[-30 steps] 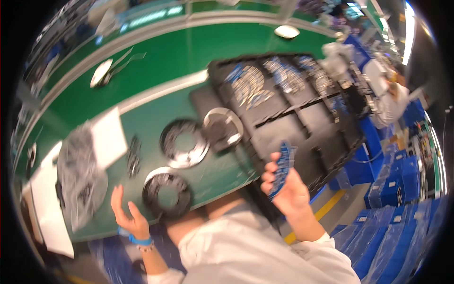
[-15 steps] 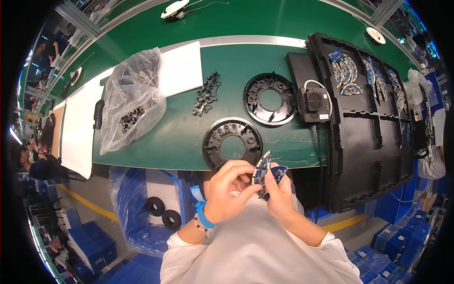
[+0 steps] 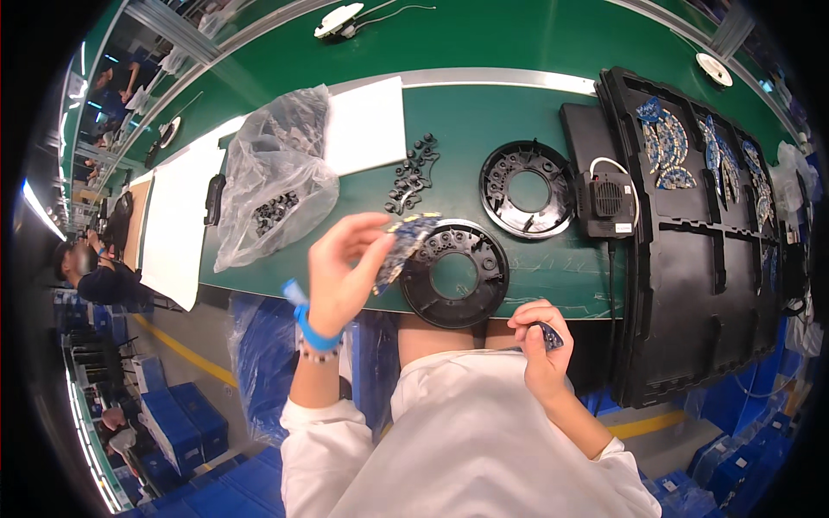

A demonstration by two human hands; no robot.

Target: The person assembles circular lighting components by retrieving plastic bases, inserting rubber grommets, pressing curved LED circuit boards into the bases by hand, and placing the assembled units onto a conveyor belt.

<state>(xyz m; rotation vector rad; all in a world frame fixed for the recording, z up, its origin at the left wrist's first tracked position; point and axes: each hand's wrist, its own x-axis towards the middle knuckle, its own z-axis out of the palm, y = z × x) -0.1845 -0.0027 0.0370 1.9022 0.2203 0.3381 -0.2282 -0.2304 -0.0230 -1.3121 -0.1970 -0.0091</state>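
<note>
Beside a black ring (image 3: 488,289) at the table's (image 3: 561,278) front edge, with bare table to its right, the left hand (image 3: 339,274) has its fingers clamped on a blurred blue circuit board (image 3: 404,246), while the right hand (image 3: 542,352), nearer the body, grips another board (image 3: 551,337) its curled fingers mostly hide.

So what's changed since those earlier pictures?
The left hand, empty at first, has taken a blue board and moved left and forward, away from the right hand. The right hand still holds another board. The black rings and tray stay where they were.
</note>
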